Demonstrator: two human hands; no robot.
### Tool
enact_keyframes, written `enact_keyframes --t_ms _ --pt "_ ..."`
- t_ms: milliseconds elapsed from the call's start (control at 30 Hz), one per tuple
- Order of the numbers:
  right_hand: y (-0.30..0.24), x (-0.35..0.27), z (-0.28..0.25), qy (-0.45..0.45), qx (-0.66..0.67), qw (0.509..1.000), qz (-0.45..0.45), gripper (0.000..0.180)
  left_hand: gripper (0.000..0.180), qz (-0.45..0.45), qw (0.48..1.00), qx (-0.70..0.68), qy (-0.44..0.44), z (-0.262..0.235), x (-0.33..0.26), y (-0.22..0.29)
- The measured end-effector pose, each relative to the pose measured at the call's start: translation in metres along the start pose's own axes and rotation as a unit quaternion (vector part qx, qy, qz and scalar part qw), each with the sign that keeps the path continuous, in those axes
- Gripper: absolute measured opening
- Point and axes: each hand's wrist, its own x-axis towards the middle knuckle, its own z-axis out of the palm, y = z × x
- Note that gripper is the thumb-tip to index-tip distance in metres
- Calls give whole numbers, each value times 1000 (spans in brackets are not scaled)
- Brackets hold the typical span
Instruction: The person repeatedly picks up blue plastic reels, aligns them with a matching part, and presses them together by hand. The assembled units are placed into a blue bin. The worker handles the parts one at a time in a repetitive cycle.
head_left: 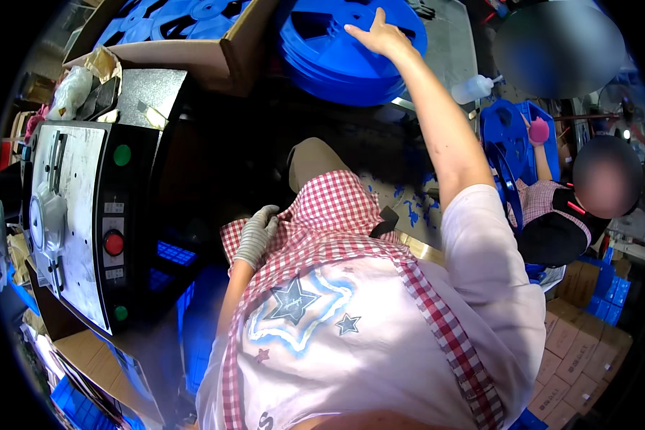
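My right hand (381,36) is bare and stretched far forward over a stack of large blue plastic reels (337,54). Its thumb and a finger are spread apart above the top reel, and nothing shows in it. Whether it touches the reel I cannot tell. My left hand (256,238), in a pale grey knitted glove, lies on my red-and-white checked apron (333,204) at my lap, fingers stretched out and holding nothing visible.
A black machine with a metal plate (72,222) and a red button (113,243) stands at left. Behind it, a cardboard box (172,63) holds blue reels. A squeeze bottle (471,89) lies beyond my right arm. A co-worker (552,215) sits at right near stacked cartons (577,355).
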Motion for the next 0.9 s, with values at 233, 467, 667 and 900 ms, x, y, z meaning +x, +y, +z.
enact_keyframes --t_ms 233,467,667,900 --pt "-58 -48 -66 -5 35 992 120 95 27 -16 998 -52 -8 -22 -18 29" --pt "24 -2 -22 18 18 999 45 99 27 -55 997 48 -30 -34 -19 18" --pt "40 5 -18 115 72 991 -15 71 27 -86 996 7 -16 -31 -25 25" --pt "97 -2 -133 -170 728 661 -73 29 28 -104 989 103 -24 -29 -25 50"
